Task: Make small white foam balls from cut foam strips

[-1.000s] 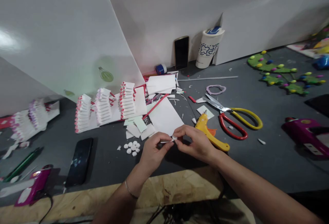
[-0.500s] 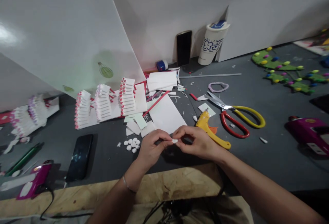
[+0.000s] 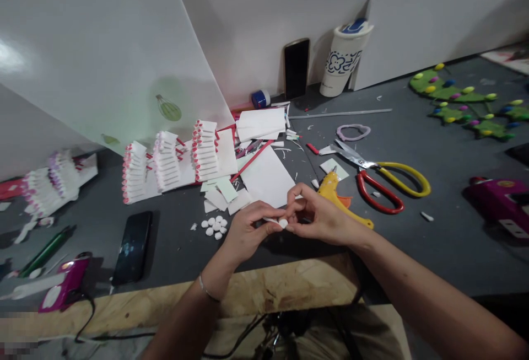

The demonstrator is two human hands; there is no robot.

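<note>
My left hand (image 3: 244, 234) and right hand (image 3: 324, 218), fingertips drawn nearly together, pinch a small white piece (image 3: 283, 223) from opposite sides, presumably to keep it steady.

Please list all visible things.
Held piece: one, white, between hands
Discs: several, white, centre
Papers: several, white/green, centre
Strips: several, mixed, centre
Tipped pieces: five rows, white/red/purple, left
Glue gun: one, yellow, right
Scissors: one, red/yellow, right
Phones: two, black, left/back
Cup: one, white/blue, back
Jar: one, blue/white, back
Ring: one, purple, right
Ornaments: several, green, right
Devices: two, magenta, left/right
Rod: one, green, left
Table: one, grey, below
Left hand: one, bare, centre
Right hand: one, bare, centre
</note>
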